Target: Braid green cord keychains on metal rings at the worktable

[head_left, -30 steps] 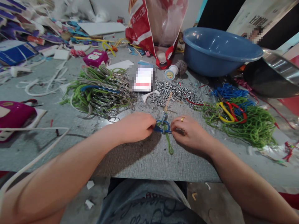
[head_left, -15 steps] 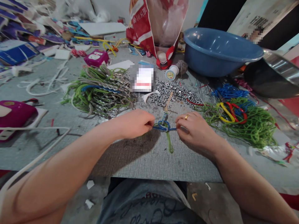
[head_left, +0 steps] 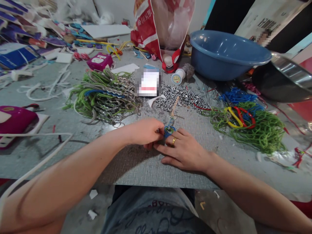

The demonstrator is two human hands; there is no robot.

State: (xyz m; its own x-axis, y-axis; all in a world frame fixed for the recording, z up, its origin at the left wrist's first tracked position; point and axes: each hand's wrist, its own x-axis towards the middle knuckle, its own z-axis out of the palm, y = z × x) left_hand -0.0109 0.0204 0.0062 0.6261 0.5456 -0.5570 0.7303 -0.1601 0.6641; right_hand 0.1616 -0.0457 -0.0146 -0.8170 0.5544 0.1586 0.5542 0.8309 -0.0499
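Observation:
Between my hands lies a small knotted piece of blue and green cord (head_left: 169,130), joined at its far end to a short metal chain (head_left: 171,121). My left hand (head_left: 149,131) is closed in a pinch at the left side of the knot, on what seems to be the blue cord; its fingertips are partly hidden. My right hand (head_left: 181,148), with a gold ring, lies over the near and right side of the knot, its fingers bent towards the left fingertips. What is under the right fingers is hidden. A thin wooden stick (head_left: 175,105) points away beyond the chain.
Past my hands are scattered metal nuts (head_left: 176,94), a phone (head_left: 149,83) and a thread spool (head_left: 177,77). A bundle of green cords with chains (head_left: 104,94) lies left; scissors (head_left: 240,117) rest on green cord (head_left: 265,133) at right. A blue basin (head_left: 226,55) stands behind.
My right hand has moved left, from holding the right cord end to over the knot beside my left hand. The hanging green loop is now covered. My left hand stays almost in place.

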